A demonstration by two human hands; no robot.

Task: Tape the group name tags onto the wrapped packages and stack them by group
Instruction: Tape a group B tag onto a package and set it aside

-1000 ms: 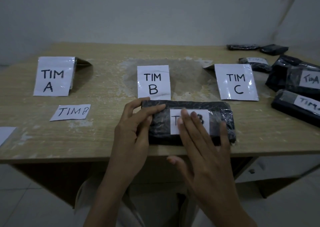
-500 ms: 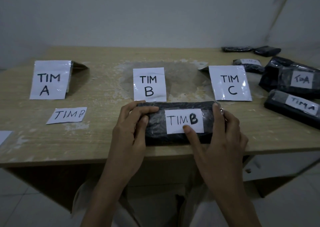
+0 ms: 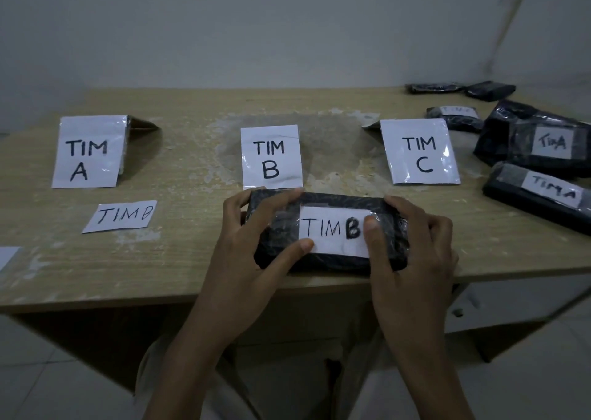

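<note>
Progress judged partial: tag (image 3: 332,231) reading TIM B is taped on a black package (image 3: 329,232) at the table (image 3: 192,259) near edge, just before the TIM B sign (image 3: 271,157). Not yet stacked. Two TIM A packages (image 3: 540,163) are left unsorted at right; a loose tag (image 3: 121,216) is untaped. Package is clamped between left hand (image 3: 252,243) and right hand (image 3: 412,243), fingers curled over its ends, thumbs pressed on the tag.

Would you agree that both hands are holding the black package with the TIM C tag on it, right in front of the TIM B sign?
Not quite: the head view shows the tag reads TIM B. Both the left hand and right hand do hold the black package before the TIM B sign.
</note>
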